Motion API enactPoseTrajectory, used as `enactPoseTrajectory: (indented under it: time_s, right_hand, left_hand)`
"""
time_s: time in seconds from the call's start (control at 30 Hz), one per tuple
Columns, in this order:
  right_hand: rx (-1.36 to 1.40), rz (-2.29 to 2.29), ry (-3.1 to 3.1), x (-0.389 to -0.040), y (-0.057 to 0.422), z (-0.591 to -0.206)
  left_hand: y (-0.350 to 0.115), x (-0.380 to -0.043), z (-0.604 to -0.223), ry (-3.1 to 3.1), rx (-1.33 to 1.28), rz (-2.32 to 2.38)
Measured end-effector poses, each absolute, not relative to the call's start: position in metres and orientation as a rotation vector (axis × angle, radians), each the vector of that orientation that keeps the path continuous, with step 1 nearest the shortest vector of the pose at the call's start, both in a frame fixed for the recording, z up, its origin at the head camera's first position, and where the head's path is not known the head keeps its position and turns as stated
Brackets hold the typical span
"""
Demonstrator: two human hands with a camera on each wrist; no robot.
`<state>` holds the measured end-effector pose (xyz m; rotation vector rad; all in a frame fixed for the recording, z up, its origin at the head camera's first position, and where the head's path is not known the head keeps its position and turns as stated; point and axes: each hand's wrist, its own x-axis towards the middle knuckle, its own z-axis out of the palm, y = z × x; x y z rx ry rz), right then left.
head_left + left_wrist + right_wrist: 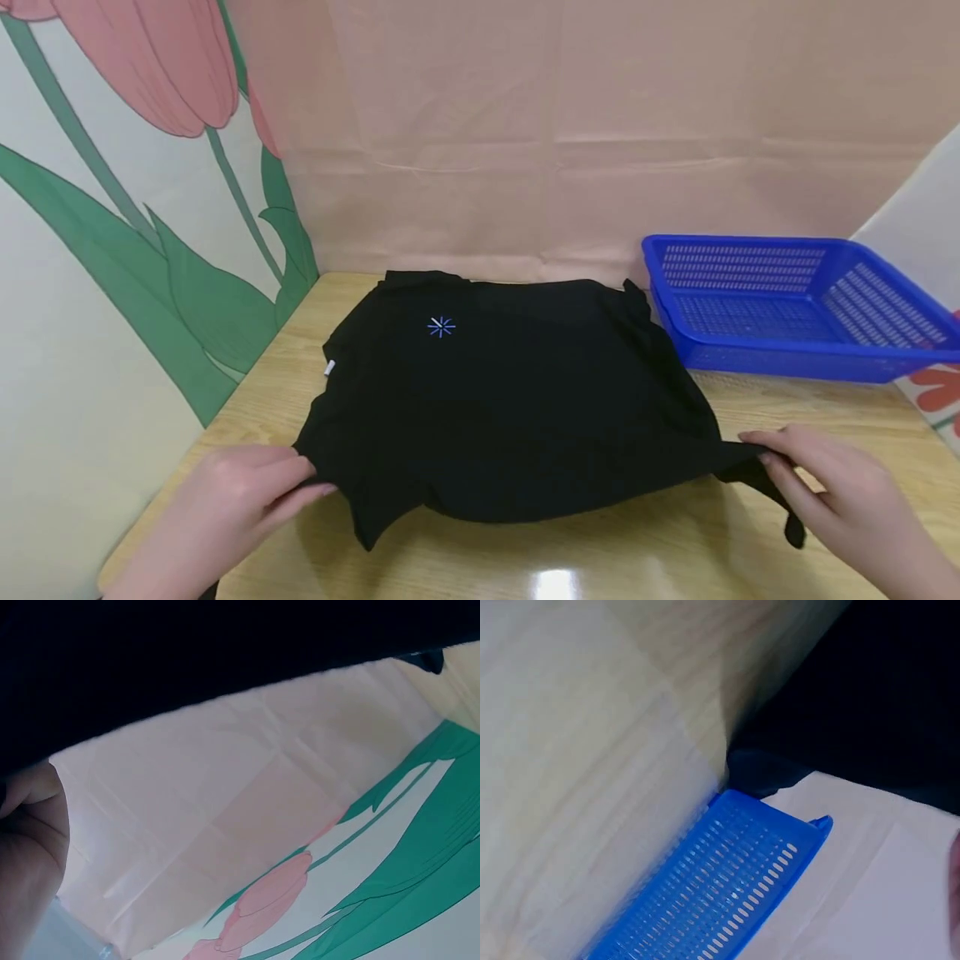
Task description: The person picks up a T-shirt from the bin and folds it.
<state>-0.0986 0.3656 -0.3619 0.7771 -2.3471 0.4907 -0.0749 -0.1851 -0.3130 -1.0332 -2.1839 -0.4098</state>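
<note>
A black shirt (510, 392) lies spread over the wooden table, its far part flat and its near edge lifted. It bears a small blue-and-white starburst mark, and a white tag (330, 367) sticks out at its left side. My left hand (240, 492) pinches the near left corner between thumb and fingers. At the near right corner my right hand (832, 483) pinches the fabric, and a loose end hangs below it. Dark cloth (187, 652) fills the top of the left wrist view, with part of the left hand (30, 847) at the edge.
A blue perforated plastic basket (795, 358) stands at the back right, close beside the shirt. Pink sheeting (540, 142) hangs behind the wooden table (465, 567). On the left is a panel with tulips (97, 275).
</note>
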Motion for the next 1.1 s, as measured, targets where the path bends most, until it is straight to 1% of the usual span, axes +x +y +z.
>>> enactPoseTrajectory:
  time_s: [0.17, 0.27, 0.33, 0.47, 0.57, 0.83, 1.0, 1.1]
  right_hand:
    - [0.420, 0.657, -2.477, -0.098, 0.360, -0.365]
    - [0.359, 0.695, -2.516, -0.105, 0.356, -0.362]
    - [0.434, 0.652, -2.504, -0.114, 0.354, -0.358]
    - [0.749, 0.398, -2.349, -0.141, 0.354, -0.347]
    - [0.895, 0.219, -2.249, -0.163, 0.356, -0.340]
    - [0.964, -0.016, -2.183, -0.207, 0.365, -0.338]
    - [1.063, -0.259, -2.108, -0.224, 0.371, -0.344]
    - [1.132, -0.306, -2.124, -0.233, 0.369, -0.346]
  left_hand:
    - [-0.183, -0.080, -0.312, -2.161, -1.034, -0.430]
    - [-0.182, -0.088, -0.307, -2.152, -1.022, -0.386]
    - [-0.183, -0.097, -0.303, -2.147, -1.010, -0.331]
    - [-0.187, -0.122, -0.296, -2.133, -0.995, -0.235]
    - [-0.191, -0.142, -0.294, -2.165, -0.980, -0.179]
    - [-0.196, -0.199, -0.296, -2.381, -0.934, -0.069]
    - [-0.197, -0.233, -0.305, -2.480, -0.898, -0.040]
    - [-0.200, -0.254, -0.313, -2.552, -0.881, -0.039]
